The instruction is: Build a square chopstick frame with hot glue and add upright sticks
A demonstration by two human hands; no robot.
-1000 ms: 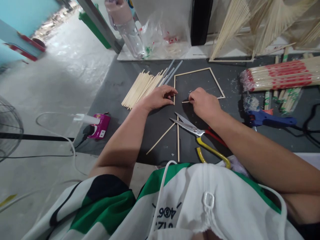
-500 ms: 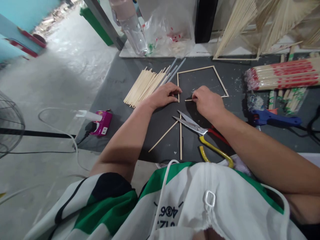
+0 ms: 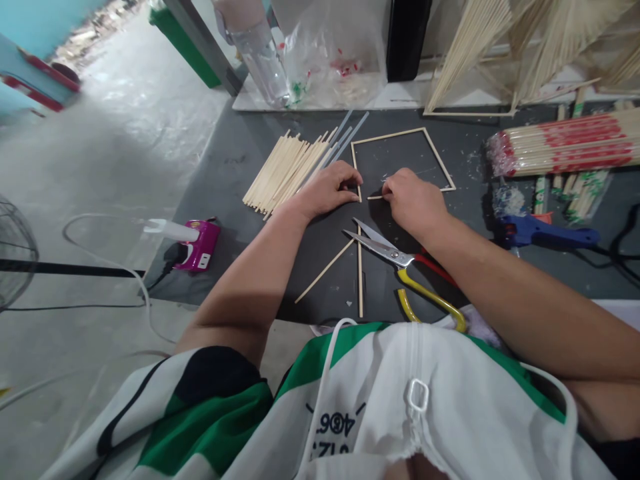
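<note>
Thin wooden sticks form a four-sided frame (image 3: pixel 389 137) lying on the dark table, with a small gap at its lower left corner. My left hand (image 3: pixel 333 190) has thumb and fingertips closed at the lower end of the frame's left stick. On the other side of the gap, my right hand (image 3: pixel 415 200) pinches the frame's bottom stick, whose tip pokes out to the left. Scissors (image 3: pixel 395 257) with red and yellow handles lie partly spread just below the hands. Their blades cross one loose stick (image 3: pixel 361 287), and a second loose stick (image 3: pixel 325 271) slants beside it.
A pile of wooden sticks (image 3: pixel 280 173) and translucent glue sticks (image 3: pixel 350 137) lie left of the frame. To the right are a blue glue gun (image 3: pixel 550 233) and wrapped stick bundles (image 3: pixel 565 143). A purple power adapter (image 3: pixel 203 247) sits at the left edge. Behind stands a clear bottle (image 3: pixel 260 63).
The lower end of the frame's left stick has shifted slightly right with my left hand, narrowing the gap. My right hand stays nearly still. The whole view has shifted slightly.
</note>
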